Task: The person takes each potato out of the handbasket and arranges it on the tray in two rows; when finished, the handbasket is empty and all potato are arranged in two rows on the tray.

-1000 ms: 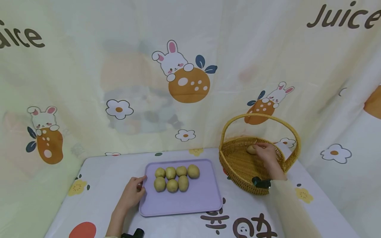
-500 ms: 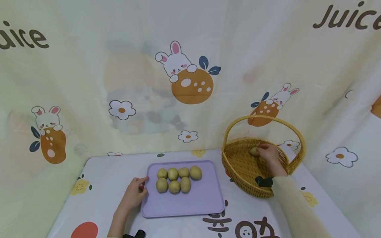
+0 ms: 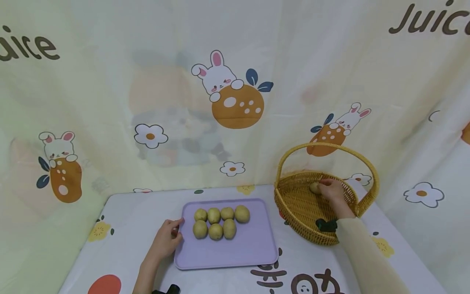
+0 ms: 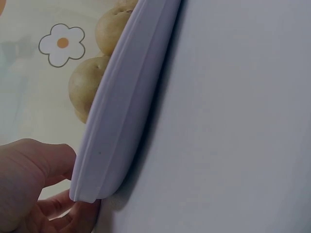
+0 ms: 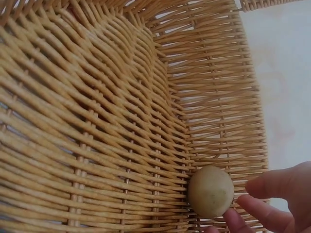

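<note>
A lilac tray (image 3: 224, 255) lies on the table, bearing several potatoes (image 3: 215, 231) in two rows. My left hand (image 3: 166, 239) holds the tray's left rim; in the left wrist view, thumb and fingers lie on either side of the tray's edge (image 4: 124, 102). To the right stands a wicker basket (image 3: 299, 204) with a tall handle, and my right hand (image 3: 331, 192) reaches inside it. A single potato (image 5: 210, 191) sits low against the basket's wall. Fingertips are at the potato's side, with a small gap at the thumb.
The basket's handle (image 3: 324, 145) arches over the right hand. Behind the table hangs a printed curtain (image 3: 176, 94) with rabbits and flowers. A patterned cloth (image 3: 121, 241) covers the table.
The whole head view has shifted slightly. Both hands, the tray and the potato in the basket keep nearly the same places relative to one another.
</note>
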